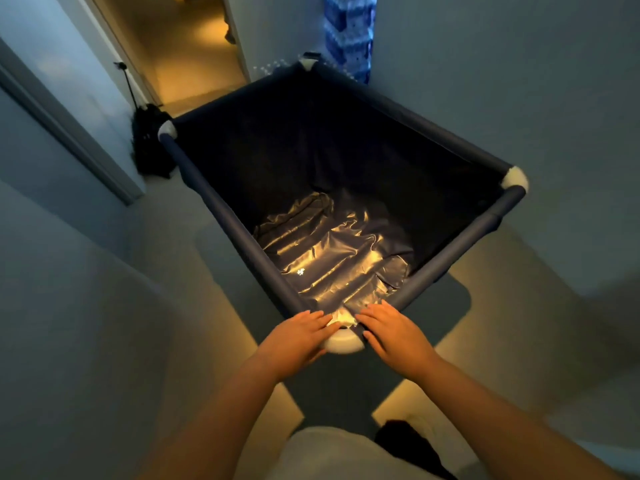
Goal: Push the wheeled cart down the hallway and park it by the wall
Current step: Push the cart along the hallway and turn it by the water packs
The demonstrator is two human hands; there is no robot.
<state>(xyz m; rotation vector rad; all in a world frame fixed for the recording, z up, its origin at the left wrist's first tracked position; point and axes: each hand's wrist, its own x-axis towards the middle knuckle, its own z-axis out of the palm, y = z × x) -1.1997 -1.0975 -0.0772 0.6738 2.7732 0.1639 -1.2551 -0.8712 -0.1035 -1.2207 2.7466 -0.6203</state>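
No text, label, brand, number or sign can be read anywhere in the view. The blue-and-white printed wrapping on the stacked packs [349,36] against the far wall is too blurred to make out any wording. A small pale mark [300,271] on the shiny liner at the bottom of the cart [221,216] looks like a speck or a tiny emblem, but its shape cannot be told and no letters show in it. The white corner fittings of the cart frame carry no marking that can be seen.
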